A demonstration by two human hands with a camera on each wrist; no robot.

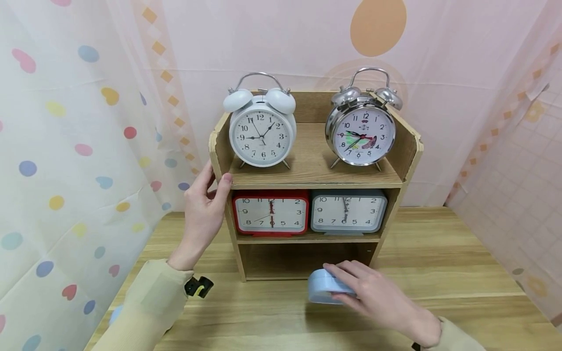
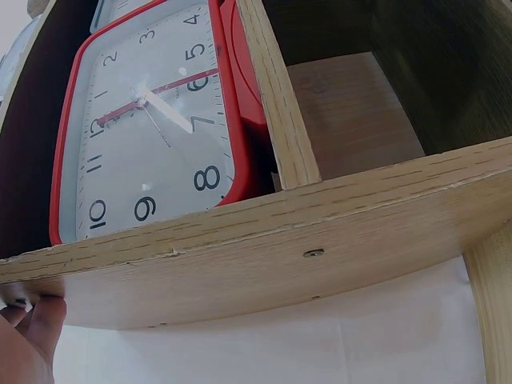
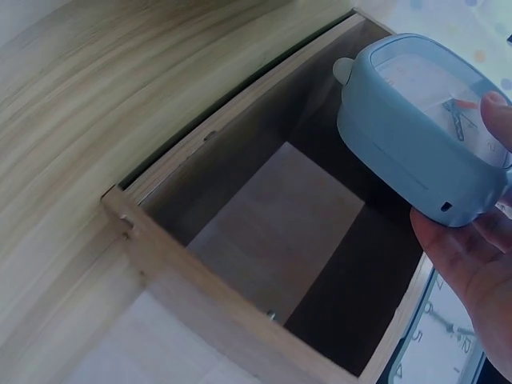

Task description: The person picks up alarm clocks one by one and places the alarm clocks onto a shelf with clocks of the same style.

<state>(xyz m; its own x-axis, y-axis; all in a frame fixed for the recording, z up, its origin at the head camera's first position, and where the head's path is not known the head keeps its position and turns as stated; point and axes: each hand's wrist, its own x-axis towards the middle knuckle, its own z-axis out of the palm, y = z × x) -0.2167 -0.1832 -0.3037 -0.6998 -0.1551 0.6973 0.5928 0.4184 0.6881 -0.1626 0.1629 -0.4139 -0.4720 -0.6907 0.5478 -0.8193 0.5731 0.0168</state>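
Observation:
My right hand [image 1: 373,292] grips a small light blue clock [image 3: 400,136] by its body, thumb over the face side and fingers along the opposite side. In the head view this clock is low in front of the wooden shelf [image 1: 316,184], just before its bottom compartment. My left hand [image 1: 204,209] holds the left side panel of the shelf, thumb at the front edge and the other fingers along the outside. Close to that hand, a red-framed clock [image 1: 272,213] stands in the middle compartment, beside a grey clock [image 1: 349,213].
On the top shelf stand a white twin-bell alarm clock [image 1: 262,131] at left and a silver twin-bell alarm clock [image 1: 362,130] at right. A light blue object [image 1: 116,314] shows partly behind the left sleeve. Patterned curtains [image 1: 66,146] hang around the wooden table [image 1: 439,273].

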